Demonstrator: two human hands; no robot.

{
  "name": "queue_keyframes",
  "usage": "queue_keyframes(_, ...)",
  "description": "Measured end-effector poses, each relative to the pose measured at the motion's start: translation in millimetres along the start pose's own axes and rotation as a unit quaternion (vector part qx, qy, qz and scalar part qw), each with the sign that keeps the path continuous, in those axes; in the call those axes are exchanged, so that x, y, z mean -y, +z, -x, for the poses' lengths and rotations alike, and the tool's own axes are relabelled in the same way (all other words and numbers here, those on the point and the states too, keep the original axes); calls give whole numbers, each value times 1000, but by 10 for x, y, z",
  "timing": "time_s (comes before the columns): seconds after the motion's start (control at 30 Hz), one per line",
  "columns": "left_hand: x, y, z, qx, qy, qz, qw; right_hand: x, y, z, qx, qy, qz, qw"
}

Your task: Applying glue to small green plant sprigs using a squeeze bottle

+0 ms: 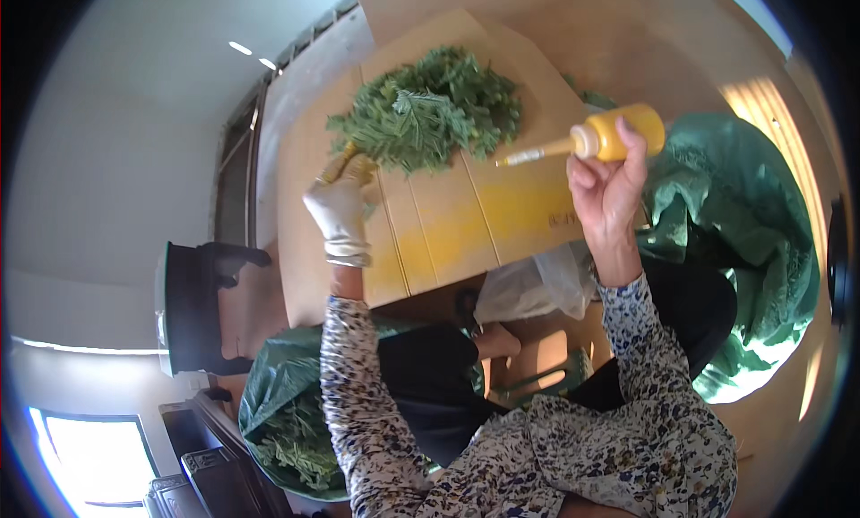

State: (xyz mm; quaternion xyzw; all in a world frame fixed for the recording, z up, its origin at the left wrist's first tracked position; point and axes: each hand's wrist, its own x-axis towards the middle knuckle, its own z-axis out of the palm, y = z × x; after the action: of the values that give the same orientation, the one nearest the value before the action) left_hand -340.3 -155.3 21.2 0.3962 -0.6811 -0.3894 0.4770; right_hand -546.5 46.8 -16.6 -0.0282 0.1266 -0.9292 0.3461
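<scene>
My left hand [339, 211], in a white glove with yellow-stained fingertips, is closed in a pinch at the lower left edge of the foliage. It grips a green fir-like sprig [421, 115] there; the stem between the fingers is hidden. Behind that sprig a heap of similar green sprigs [479, 92] lies on a flattened cardboard sheet [448, 204] dusted with yellow. My bare right hand [611, 182] is wrapped round a yellow squeeze bottle [640, 131]. The bottle lies nearly level in the air, its long, pale-tipped nozzle pointing left towards the foliage.
A large green bag [757, 195] stands at the right. Another green bag [278, 379], holding more sprigs, sits at lower left. Clear plastic [533, 285] hangs below the cardboard's near edge. A dark stool-like piece [193, 307] is at the left.
</scene>
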Motion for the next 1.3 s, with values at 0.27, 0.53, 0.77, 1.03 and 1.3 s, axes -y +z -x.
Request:
queue_keyframes(0.27,961,-142,67,-58,-129,-174,974,9,-36,-60,29,-12,11,999)
queue_keyframes(0.53,441,-259,207,58,-118,42,990,-11,-48,31,31,-2,21,999)
queue_keyframes(0.77,1039,7,1110,145,-148,-50,977,-152,-77,73,25,25,55,998)
queue_keyframes(1.03,1361,105,1350,99,-140,-142,975,-857,-126,95,13,57,75,996)
queue_keyframes(1.3,1409,188,1356,72,-95,-160,980,-1789,-767,-63,58,155,112,980)
